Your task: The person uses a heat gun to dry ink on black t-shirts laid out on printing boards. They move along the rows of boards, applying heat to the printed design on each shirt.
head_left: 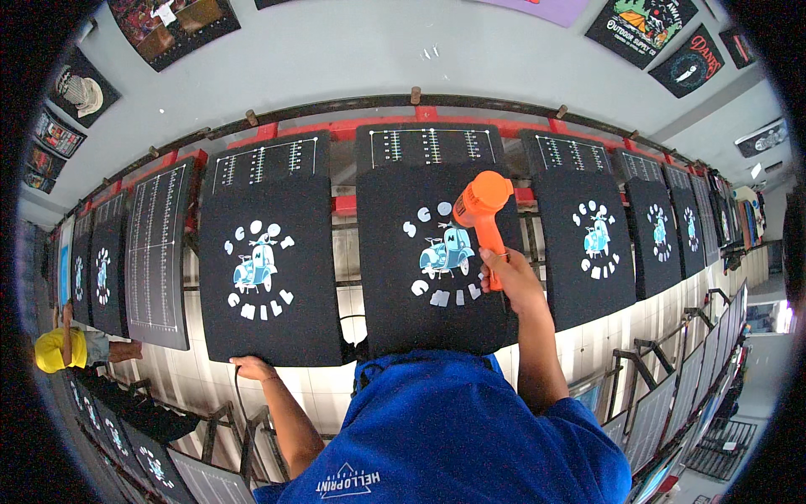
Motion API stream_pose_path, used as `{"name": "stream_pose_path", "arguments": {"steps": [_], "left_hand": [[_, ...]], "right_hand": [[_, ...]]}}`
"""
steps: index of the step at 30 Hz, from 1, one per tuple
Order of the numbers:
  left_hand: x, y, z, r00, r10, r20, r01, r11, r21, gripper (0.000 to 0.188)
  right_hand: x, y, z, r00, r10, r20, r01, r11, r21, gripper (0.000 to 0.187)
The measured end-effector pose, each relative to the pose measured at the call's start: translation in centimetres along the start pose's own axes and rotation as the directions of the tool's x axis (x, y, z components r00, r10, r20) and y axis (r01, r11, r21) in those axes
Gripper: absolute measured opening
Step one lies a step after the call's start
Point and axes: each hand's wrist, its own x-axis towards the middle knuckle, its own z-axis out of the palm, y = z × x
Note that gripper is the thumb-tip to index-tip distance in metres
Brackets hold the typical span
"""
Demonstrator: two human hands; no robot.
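Note:
An orange hair dryer (487, 206) is in my right hand (516, 281), its fingers wrapped round the handle. The dryer's nozzle end is over the printed front of the black T-shirt (386, 252) straight ahead. That print is a light blue scooter (445, 252) ringed by white letters, partly hidden by the dryer. At the lower edge of the black T-shirt (220, 277) to the left, my left hand (253, 368) is closed on a thin black cord (238, 393) that hangs down from it. The same scooter print shows on this shirt.
More black T-shirts (567, 277) lie on boards in a long row. A bare board (159, 269) with white ruled marks stands farther left. Behind the boards runs a red and black frame (344, 130). A person in a yellow top (52, 349) is at far left.

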Motion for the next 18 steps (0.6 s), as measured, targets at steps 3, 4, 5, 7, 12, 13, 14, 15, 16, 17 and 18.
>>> {"name": "stream_pose_path", "arguments": {"steps": [3,4,5,7,12,13,14,15,16,17,18], "left_hand": [[0.2,-0.3,-0.1,0.999,0.037,-0.002,-0.037,0.999,-0.009,0.064],[0.6,-0.5,-0.1,1.000,0.017,0.007,-0.016,1.000,-0.019,0.064],[0.9,-0.8,-0.1,1.000,-0.003,0.015,0.004,1.000,-0.028,0.063],[0.7,-1.0,0.1,1.000,0.017,0.011,-0.017,0.998,-0.061,0.062],[2.5,-2.7,0.4,0.992,0.097,-0.087,-0.103,0.992,-0.068,0.066],[2.5,-2.8,0.5,0.990,0.108,-0.092,-0.114,0.992,-0.062,0.065],[2.5,-2.9,0.5,0.988,0.119,-0.098,-0.125,0.990,-0.057,0.065],[2.1,-2.6,0.8,0.991,0.102,-0.091,-0.107,0.993,-0.057,0.065],[1.7,-2.3,1.0,0.993,0.085,-0.084,-0.089,0.994,-0.057,0.065],[1.2,-2.0,1.2,0.995,0.067,-0.077,-0.071,0.996,-0.056,0.064],[1.6,-2.3,1.0,0.995,0.065,-0.080,-0.071,0.995,-0.064,0.064]], "right_hand": [[0.1,0.0,-0.4,0.999,0.026,0.027,-0.027,0.999,0.036,0.036],[-0.1,0.0,0.2,1.000,0.009,0.023,-0.010,1.000,0.021,0.037],[-0.2,0.0,0.5,1.000,-0.007,0.018,0.007,1.000,0.006,0.037],[-0.1,-0.3,0.1,0.999,0.014,0.032,-0.014,1.000,0.010,0.036],[0.3,0.0,0.4,0.998,-0.006,0.055,0.007,0.999,-0.033,0.035],[0.3,-0.3,0.2,0.999,0.017,0.044,-0.015,1.000,-0.027,0.034],[0.3,-0.5,0.2,0.999,0.039,0.034,-0.038,0.999,-0.021,0.034],[0.2,-0.4,0.2,0.999,0.033,0.022,-0.032,0.999,-0.039,0.034],[0.2,-0.3,0.4,1.000,0.026,0.010,-0.026,0.998,-0.057,0.033],[0.1,-0.3,0.5,1.000,0.020,-0.002,-0.020,0.997,-0.076,0.033],[0.1,-0.4,0.4,1.000,0.028,0.000,-0.028,0.998,-0.051,0.033]]}}
